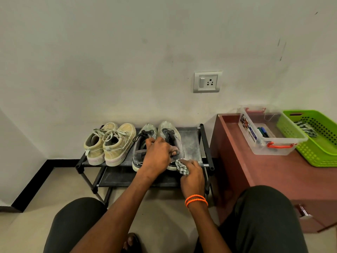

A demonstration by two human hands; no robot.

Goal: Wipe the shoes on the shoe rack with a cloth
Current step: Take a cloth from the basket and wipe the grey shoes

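Note:
A low black shoe rack stands against the wall. On its top shelf sit a dusty beige pair of sneakers at the left and a dusty grey pair at the right. My left hand grips the heel opening of the right grey shoe. The left grey shoe stands beside it. My right hand, with orange bands at the wrist, holds a checked cloth against that shoe's heel.
A brown cabinet stands right of the rack, carrying a clear plastic box and a green basket. A wall socket is above the rack. My knees fill the lower frame. The rack's lower shelf is bare.

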